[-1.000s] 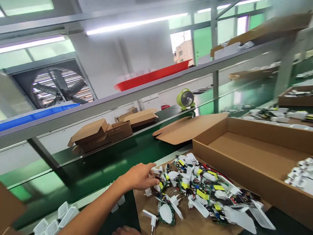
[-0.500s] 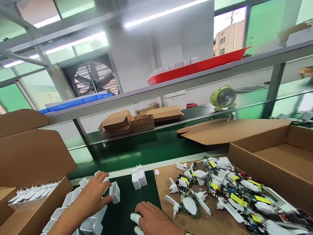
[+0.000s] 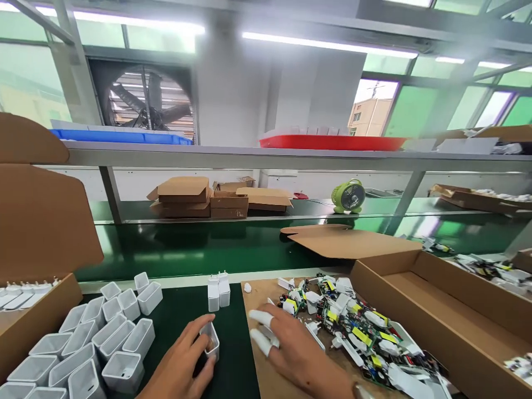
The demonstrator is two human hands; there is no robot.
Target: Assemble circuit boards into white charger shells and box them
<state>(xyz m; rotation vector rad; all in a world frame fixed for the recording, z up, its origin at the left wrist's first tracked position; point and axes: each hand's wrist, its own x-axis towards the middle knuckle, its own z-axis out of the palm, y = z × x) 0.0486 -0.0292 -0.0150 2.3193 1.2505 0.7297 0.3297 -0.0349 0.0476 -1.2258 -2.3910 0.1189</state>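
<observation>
My left hand (image 3: 183, 363) grips an empty white charger shell (image 3: 210, 339) over the dark green mat (image 3: 233, 366), thumb and fingers wrapped round it. My right hand (image 3: 297, 354) wears white finger cots and rests on the edge of a heap of circuit boards and plug parts (image 3: 353, 330) on a brown board (image 3: 261, 377); its fingers are curled, and what they hold is hidden. Several more empty white shells (image 3: 95, 343) stand in rows to the left.
Two assembled white chargers (image 3: 218, 291) stand behind the hands. An open cardboard box (image 3: 440, 302) lies at right, another box with white parts (image 3: 29, 310) at left. A green conveyor belt (image 3: 208, 246) runs behind, with flat cartons (image 3: 208, 202) and a green fan (image 3: 348, 196) beyond.
My left hand moved from the parts heap to the shells at left, picked one up and brought it to the middle. My right hand came into view and reached the heap. The view tilted level.
</observation>
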